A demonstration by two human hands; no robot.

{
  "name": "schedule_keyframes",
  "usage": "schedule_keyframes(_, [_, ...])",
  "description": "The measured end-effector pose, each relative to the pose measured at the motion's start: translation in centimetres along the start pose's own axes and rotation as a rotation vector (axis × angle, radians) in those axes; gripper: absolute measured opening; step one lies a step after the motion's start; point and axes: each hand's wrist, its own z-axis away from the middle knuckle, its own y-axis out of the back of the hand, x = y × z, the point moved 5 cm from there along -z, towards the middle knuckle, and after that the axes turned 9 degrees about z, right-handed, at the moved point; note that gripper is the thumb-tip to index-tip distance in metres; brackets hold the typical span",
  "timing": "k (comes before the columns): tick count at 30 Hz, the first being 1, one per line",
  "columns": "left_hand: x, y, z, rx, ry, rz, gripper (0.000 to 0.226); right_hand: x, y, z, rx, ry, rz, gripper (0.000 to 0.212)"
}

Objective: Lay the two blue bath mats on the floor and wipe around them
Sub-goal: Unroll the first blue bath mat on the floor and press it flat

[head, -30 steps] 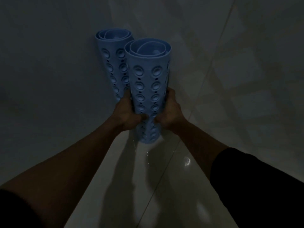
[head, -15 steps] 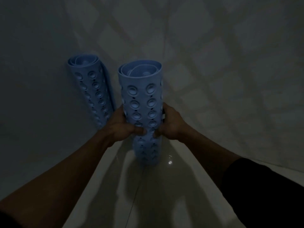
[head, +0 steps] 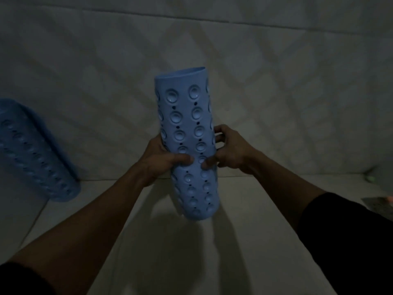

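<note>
**A:** Both hands on one rolled mat [head: 189,143]. Left hand [head: 158,159] wraps it from the left, thumb across the front. Right hand [head: 230,153] grips from the right, fingers curled round the far side, thumb on the front near the left thumb.

**B:** Orientation?

**A:** Roughly upright, top tipped slightly left. Hands clamp it around the middle, so the roll sticks out above and below them. Suction cups face outward. Lower end hangs over the floor [head: 244,241]; can't tell if it touches.

**B:** Second mat?

**A:** Far left, well apart from both hands. Second rolled mat [head: 36,154] leans tilted, lower end on the floor, upper part against the wall [head: 276,71]. Blurred, partly cut by the frame edge.

**B:** Anything else?

**A:** Dim light. Small unclear items at the right edge by the wall base.
</note>
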Motion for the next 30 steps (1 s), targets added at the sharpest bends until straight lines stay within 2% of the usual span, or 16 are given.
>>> schedule_keyframes(4, [-2.6,-6.8,-0.7,-0.043,0.045,0.048,0.061,6.7,3.6,2.1,0.045,-0.077,-0.186,0.099])
schedule_keyframes(8, [-6.2,-13.6,-0.9,-0.093,0.119,0.103,0.064,14.5,6.5,4.2,0.082,-0.159,-0.208,0.118])
schedule_keyframes(14, [-9.6,-22.1,-0.5,-0.134,0.195,0.156,0.051,23.2,9.9,6.7,-0.095,-0.294,-0.301,0.142])
schedule_keyframes(16, [-9.9,-24.3,-0.3,-0.113,0.205,0.166,0.047,24.9,10.8,7.1,-0.15,-0.302,-0.319,0.134])
schedule_keyframes(21, [-10.7,-27.3,1.0,0.018,0.196,0.154,0.041,26.8,12.1,8.0,-0.198,-0.229,-0.302,0.094])
schedule_keyframes(29, [-11.8,-31.5,4.9,0.182,0.213,0.178,0.049,27.7,12.6,12.6,-0.027,-0.118,-0.411,0.044])
schedule_keyframes(30, [-11.8,-32.1,5.1,0.208,0.209,0.184,0.056,27.9,12.9,13.1,0.002,-0.108,-0.401,0.045])
